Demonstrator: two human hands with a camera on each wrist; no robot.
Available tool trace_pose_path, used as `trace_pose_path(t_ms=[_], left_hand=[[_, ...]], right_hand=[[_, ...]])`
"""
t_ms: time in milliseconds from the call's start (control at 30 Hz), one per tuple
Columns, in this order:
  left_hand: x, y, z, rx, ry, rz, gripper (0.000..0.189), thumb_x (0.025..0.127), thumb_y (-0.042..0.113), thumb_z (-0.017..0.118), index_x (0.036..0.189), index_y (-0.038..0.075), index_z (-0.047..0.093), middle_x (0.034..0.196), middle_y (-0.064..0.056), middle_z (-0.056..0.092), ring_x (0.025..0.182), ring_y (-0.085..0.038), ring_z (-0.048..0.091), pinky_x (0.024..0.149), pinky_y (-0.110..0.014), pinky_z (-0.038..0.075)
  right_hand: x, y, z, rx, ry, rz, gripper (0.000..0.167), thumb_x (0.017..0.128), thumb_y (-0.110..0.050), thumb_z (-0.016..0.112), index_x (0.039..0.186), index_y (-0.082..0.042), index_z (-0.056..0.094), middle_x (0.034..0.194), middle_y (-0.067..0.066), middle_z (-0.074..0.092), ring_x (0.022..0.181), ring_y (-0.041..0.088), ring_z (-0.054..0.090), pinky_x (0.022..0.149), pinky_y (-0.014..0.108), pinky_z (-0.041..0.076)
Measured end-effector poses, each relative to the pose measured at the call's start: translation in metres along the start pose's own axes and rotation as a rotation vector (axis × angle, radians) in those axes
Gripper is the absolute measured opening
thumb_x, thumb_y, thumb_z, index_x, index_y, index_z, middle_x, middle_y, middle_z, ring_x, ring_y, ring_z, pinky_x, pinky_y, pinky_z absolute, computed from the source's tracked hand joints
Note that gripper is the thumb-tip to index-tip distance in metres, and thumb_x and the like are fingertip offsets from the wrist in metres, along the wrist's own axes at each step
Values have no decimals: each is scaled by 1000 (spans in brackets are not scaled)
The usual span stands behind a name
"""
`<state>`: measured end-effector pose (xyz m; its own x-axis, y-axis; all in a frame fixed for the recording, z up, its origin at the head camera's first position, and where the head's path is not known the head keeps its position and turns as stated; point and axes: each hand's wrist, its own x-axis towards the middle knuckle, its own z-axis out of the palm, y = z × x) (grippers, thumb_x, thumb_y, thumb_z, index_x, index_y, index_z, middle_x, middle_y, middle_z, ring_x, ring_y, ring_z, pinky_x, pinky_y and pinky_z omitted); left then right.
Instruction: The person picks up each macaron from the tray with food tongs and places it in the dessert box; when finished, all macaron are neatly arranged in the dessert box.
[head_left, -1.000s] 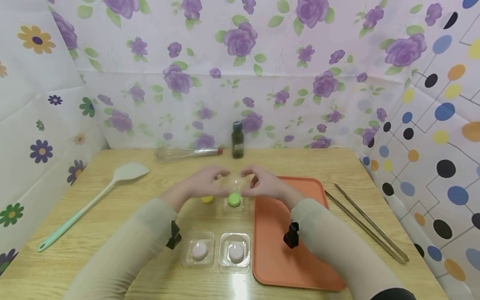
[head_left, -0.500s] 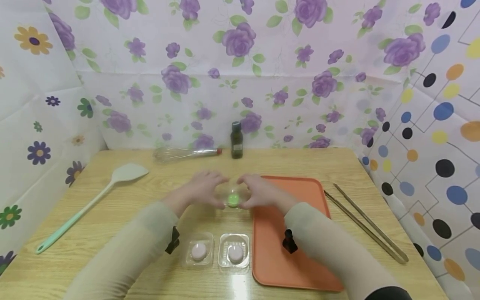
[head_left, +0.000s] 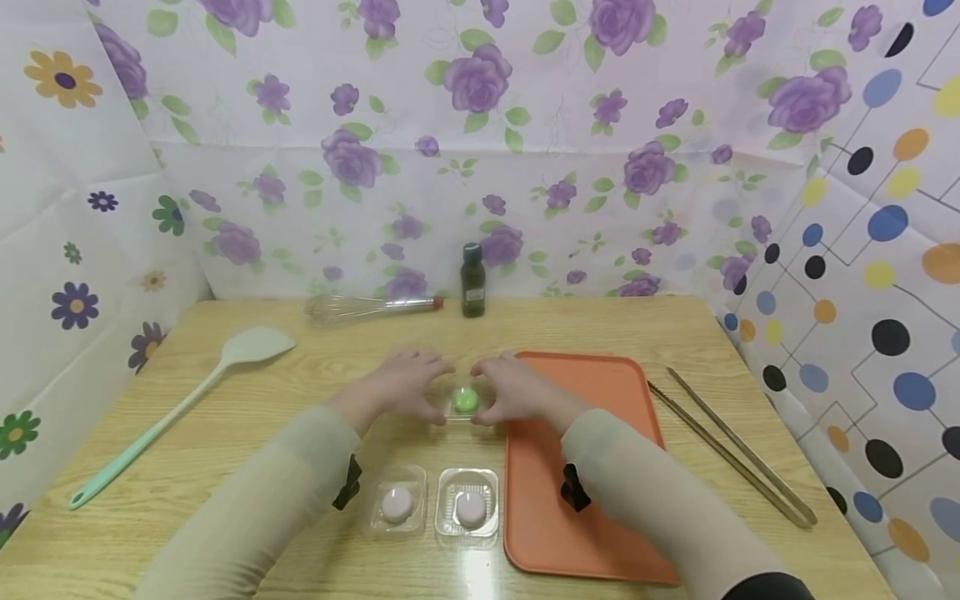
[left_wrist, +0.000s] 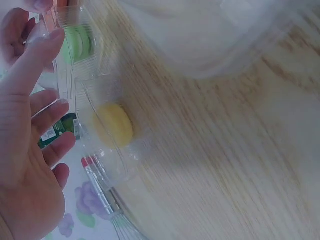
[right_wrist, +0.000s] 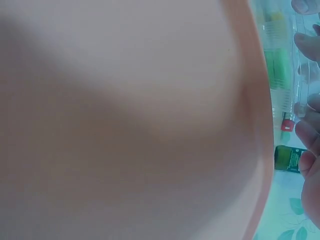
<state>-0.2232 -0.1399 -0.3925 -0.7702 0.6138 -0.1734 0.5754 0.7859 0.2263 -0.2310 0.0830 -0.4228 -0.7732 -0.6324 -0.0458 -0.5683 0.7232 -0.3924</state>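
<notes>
A green macaron (head_left: 466,400) lies in a small clear plastic box (left_wrist: 99,56), with a clear lid (left_wrist: 63,82) at its top. My left hand (head_left: 408,387) holds the lid from the left, thumb at the near side and fingers beyond. My right hand (head_left: 513,390) grips the lid from the right in the same way. Whether the lid is fully seated cannot be told. Beside it, a yellow macaron (left_wrist: 114,125) sits in another clear box, hidden behind my left hand in the head view. Two pale pink macarons (head_left: 397,504) sit in clear boxes nearer me.
An orange tray (head_left: 585,533) lies at the right, partly under my right forearm. Long metal tongs (head_left: 738,446) lie beyond it. A spatula (head_left: 195,400) lies left. At the back are a whisk (head_left: 375,307) and a dark bottle (head_left: 473,282).
Both hands have come down and slightly nearer me, bringing the clear lid down over the green macaron. The left hand now covers the yellow macaron in the head view.
</notes>
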Motion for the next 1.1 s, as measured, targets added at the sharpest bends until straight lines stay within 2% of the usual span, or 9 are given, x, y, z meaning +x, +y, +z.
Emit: trace_pose_path(t_ms=[300, 600, 867, 1100], left_hand=[[4, 5, 1, 41, -22, -3, 74, 73, 43, 75, 134, 12, 49, 138, -7, 47, 131, -31, 34, 110, -51, 16], [6, 16, 0, 82, -16, -65, 68, 74, 41, 75, 132, 13, 52, 137, -7, 49, 130, -31, 36, 110, -50, 19], [8, 14, 4, 94, -3, -55, 67, 76, 42, 74, 132, 12, 52, 136, -7, 50, 129, -31, 37, 109, -51, 20], [7, 16, 4, 53, 11, -49, 69, 77, 39, 74, 134, 9, 49, 138, -10, 47, 130, -34, 35, 108, -54, 20]], right_hand=[[0, -3, 0, -15, -35, 19, 73, 69, -45, 79, 127, -10, 53, 120, 1, 57, 101, 17, 44, 86, 32, 44], [-2, -3, -6, -2, -41, 50, 73, 67, -42, 81, 126, -8, 55, 121, 2, 59, 103, 20, 43, 88, 33, 42], [-3, -1, -6, -1, -39, 57, 73, 69, -42, 80, 128, -8, 53, 123, 2, 58, 106, 20, 43, 90, 33, 41], [-4, 0, -5, 7, -44, 71, 76, 70, -43, 80, 130, -8, 51, 124, 3, 57, 106, 21, 44, 90, 34, 42]])
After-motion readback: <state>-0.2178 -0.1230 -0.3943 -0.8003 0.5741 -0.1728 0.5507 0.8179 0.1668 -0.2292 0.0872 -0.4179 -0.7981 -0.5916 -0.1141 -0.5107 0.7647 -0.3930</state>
